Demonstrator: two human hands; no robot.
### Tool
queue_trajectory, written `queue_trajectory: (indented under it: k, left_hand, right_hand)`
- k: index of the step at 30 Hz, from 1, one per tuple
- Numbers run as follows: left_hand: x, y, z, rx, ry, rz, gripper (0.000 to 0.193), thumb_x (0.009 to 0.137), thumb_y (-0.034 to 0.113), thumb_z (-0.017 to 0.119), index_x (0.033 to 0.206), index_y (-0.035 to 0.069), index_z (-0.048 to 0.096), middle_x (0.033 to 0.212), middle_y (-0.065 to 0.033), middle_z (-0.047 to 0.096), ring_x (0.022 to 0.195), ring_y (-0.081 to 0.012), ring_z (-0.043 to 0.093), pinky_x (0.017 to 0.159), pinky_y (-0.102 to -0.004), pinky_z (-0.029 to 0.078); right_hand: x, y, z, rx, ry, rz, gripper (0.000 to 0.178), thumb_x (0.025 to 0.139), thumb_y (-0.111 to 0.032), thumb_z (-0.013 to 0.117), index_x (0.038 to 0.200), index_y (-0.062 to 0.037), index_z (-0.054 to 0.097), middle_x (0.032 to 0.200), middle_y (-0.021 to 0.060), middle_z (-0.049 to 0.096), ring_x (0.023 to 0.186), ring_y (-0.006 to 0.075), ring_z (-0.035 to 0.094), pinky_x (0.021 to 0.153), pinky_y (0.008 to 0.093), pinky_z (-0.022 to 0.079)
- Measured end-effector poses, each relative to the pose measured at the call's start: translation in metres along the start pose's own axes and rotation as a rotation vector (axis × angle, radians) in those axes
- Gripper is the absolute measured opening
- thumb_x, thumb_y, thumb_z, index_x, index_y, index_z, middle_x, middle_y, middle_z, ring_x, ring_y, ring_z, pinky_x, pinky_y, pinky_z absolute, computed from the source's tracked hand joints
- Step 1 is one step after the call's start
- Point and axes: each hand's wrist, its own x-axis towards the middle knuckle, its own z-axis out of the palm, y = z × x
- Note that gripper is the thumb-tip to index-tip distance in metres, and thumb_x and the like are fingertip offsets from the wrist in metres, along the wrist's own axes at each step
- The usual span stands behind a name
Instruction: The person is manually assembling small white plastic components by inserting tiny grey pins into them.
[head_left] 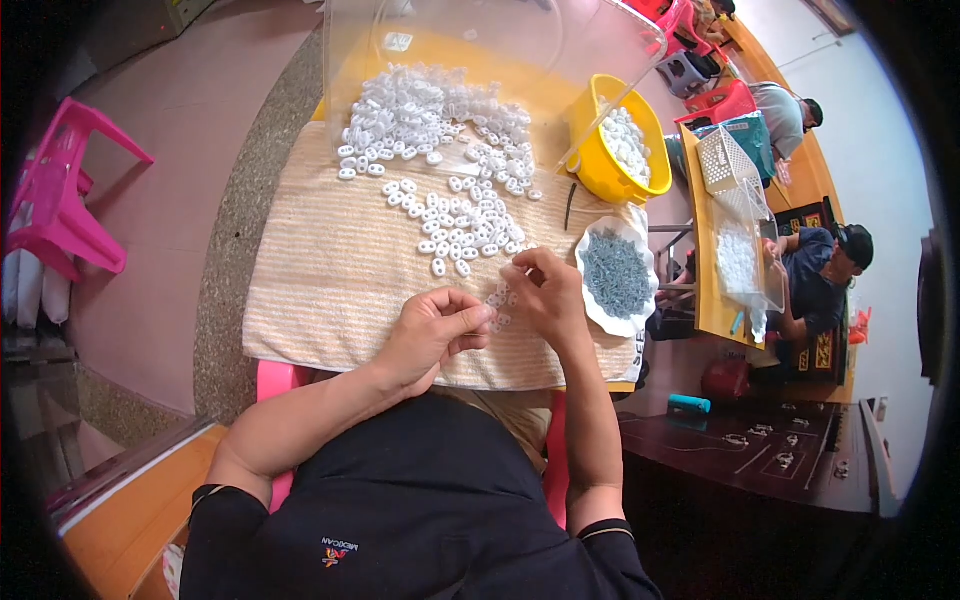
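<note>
Over the near part of the towel, my left hand (432, 328) is closed, thumb and fingers pinching a small translucent plastic piece (500, 299) with round holes. My right hand (548, 295) is beside it on the right, its fingers closed together at the piece's upper edge. Whatever sits between those right fingertips is too small to make out. Just beyond my hands lie loose white oval plastic parts (462, 222), each with two holes. A white scalloped dish (612, 323) of small grey-blue pieces (616, 272) stands close to my right hand.
The striped towel (320, 290) covers the table. At the far side, a clear plastic bin (560, 150) lies around a heap of white parts (430, 110). A yellow basket (590, 165) holds more white pieces. A dark thin stick (570, 206) lies nearby. People sit at tables on the right.
</note>
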Motion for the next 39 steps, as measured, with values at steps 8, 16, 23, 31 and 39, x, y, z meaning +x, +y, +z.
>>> queue_trajectory:
  k: [8, 16, 23, 31, 39]
  left_hand:
    - [-0.001, 0.001, 0.004, 0.065, 0.017, 0.034, 0.009, 0.09, 0.007, 0.062, 0.097, 0.002, 0.06, 0.091, -0.0062, 0.066, 0.08, -0.0098, 0.062, 0.073, -0.0248, 0.056]
    - [-0.002, 0.002, 0.007, 0.106, -0.012, 0.069, 0.016, 0.09, 0.006, 0.062, 0.105, 0.002, 0.057, 0.093, -0.0053, 0.065, 0.082, -0.011, 0.064, 0.074, -0.0239, 0.055]
    - [-0.001, -0.003, 0.007, 0.188, 0.003, 0.201, 0.017, 0.089, 0.003, 0.062, 0.106, 0.0, 0.058, 0.095, -0.006, 0.064, 0.082, -0.0115, 0.063, 0.076, -0.0251, 0.054]
    - [-0.004, -0.002, 0.004, 0.235, 0.043, 0.238, 0.019, 0.089, 0.006, 0.064, 0.107, 0.001, 0.061, 0.094, -0.0025, 0.064, 0.082, -0.0076, 0.06, 0.074, -0.0224, 0.051]
    - [0.0, -0.004, 0.004, 0.229, 0.04, 0.275, 0.021, 0.091, 0.003, 0.059, 0.111, -0.003, 0.06, 0.095, -0.0054, 0.064, 0.083, -0.0087, 0.06, 0.073, -0.023, 0.053]
  right_hand:
    - [-0.023, 0.004, -0.004, 0.372, -0.004, 0.073, 0.012, 0.088, -0.004, 0.065, 0.097, 0.0042, 0.065, 0.074, 0.0048, 0.064, 0.065, 0.0082, 0.06, 0.057, 0.022, 0.051]
    - [-0.036, -0.006, 0.003, 0.441, -0.216, -0.065, 0.016, 0.09, -0.002, 0.059, 0.104, 0.0043, 0.065, 0.088, 0.0087, 0.065, 0.078, 0.0139, 0.064, 0.067, 0.0254, 0.053]
    - [-0.041, 0.003, 0.006, 0.304, -0.188, 0.052, 0.018, 0.089, 0.005, 0.058, 0.106, 0.0076, 0.06, 0.09, 0.0101, 0.066, 0.079, 0.0151, 0.066, 0.072, 0.0271, 0.055]
    - [-0.042, -0.002, 0.009, 0.551, -0.231, -0.058, 0.018, 0.089, 0.006, 0.057, 0.107, 0.0077, 0.06, 0.092, 0.0093, 0.064, 0.081, 0.0154, 0.065, 0.072, 0.0265, 0.055]
    - [-0.043, 0.035, 0.012, 0.274, -0.074, -0.177, 0.013, 0.092, 0.004, 0.053, 0.102, 0.0074, 0.061, 0.093, 0.0093, 0.061, 0.078, 0.0145, 0.064, 0.071, 0.028, 0.056]
